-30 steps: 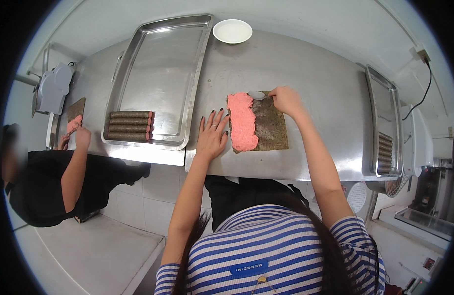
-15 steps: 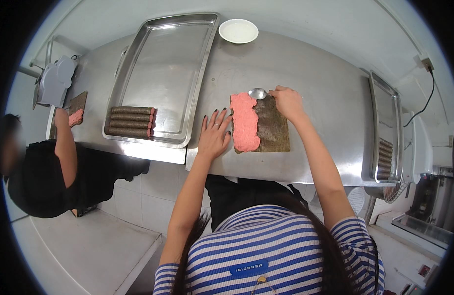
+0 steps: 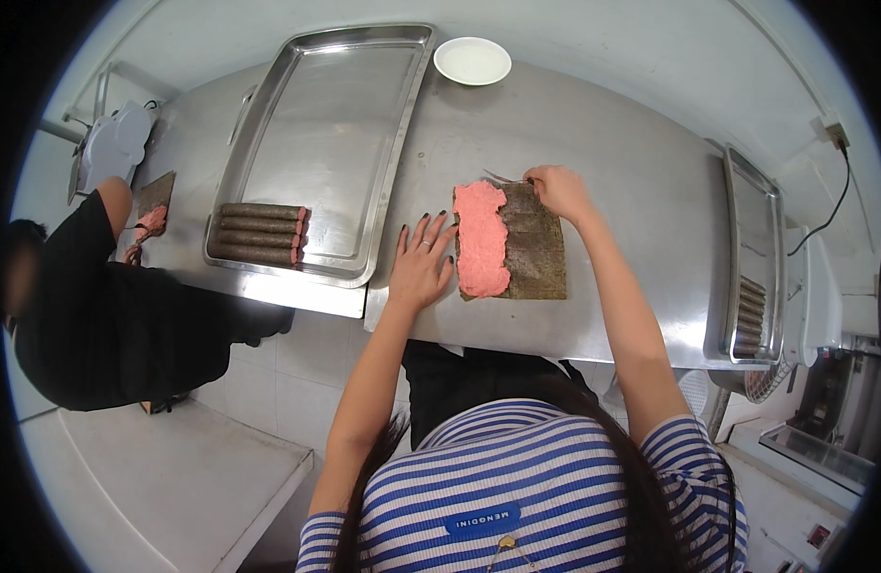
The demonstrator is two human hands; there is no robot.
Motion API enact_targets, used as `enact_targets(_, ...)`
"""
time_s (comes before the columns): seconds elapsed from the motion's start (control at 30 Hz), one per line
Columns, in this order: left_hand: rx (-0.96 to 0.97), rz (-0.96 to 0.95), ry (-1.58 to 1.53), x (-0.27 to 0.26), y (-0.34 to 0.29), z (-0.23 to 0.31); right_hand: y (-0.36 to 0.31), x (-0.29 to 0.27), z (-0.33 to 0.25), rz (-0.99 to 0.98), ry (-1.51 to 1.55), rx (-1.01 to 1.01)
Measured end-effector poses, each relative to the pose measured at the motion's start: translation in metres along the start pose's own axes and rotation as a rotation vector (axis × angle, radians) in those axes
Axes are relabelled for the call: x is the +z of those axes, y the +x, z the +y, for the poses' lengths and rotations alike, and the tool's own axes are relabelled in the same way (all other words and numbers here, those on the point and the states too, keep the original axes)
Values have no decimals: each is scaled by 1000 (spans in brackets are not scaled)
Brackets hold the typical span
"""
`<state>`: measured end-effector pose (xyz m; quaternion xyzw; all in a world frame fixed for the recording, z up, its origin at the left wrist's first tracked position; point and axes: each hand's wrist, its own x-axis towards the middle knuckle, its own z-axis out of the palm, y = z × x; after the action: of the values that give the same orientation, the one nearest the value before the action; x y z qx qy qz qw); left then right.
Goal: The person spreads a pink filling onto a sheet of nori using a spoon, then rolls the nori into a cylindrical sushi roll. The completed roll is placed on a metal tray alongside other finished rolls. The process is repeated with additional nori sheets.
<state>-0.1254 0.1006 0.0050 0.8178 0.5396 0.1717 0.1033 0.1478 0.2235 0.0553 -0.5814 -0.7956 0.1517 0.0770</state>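
Note:
A dark green nori sheet (image 3: 538, 250) lies flat on the steel table, its left part covered by a strip of pink paste (image 3: 482, 241). My right hand (image 3: 560, 194) is closed around the handle of a metal spoon (image 3: 498, 177) above the sheet's far edge. The spoon is seen nearly edge-on, its bowl pointing left beside the far end of the paste. My left hand (image 3: 421, 270) rests open with spread fingers along the sheet's left edge, fingertips close to the paste.
A large steel tray (image 3: 388, 181) to the left carries several nori rolls (image 3: 261, 235). Another tray (image 3: 736, 355) with rolls stands far right. Beyond the sheet sits a white bowl (image 3: 472, 61). At far left a co-worker in black (image 3: 106, 334) works over another nori sheet (image 3: 158, 192) with pink paste.
The spoon has turned from showing its bowl face to nearly edge-on, staying near the far edge. My left hand stays beside the sheet. The co-worker's arm has shifted.

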Motion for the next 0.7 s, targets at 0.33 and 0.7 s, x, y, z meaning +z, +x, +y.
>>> enact_targets(0.33, 8, 21, -19, -5, 1, 3, 26, -12, -16, -139, 10, -152)
enact_targets(0.7, -3, 1, -24, -6, 2, 2, -5, -28, -26, 18, 102, -276)
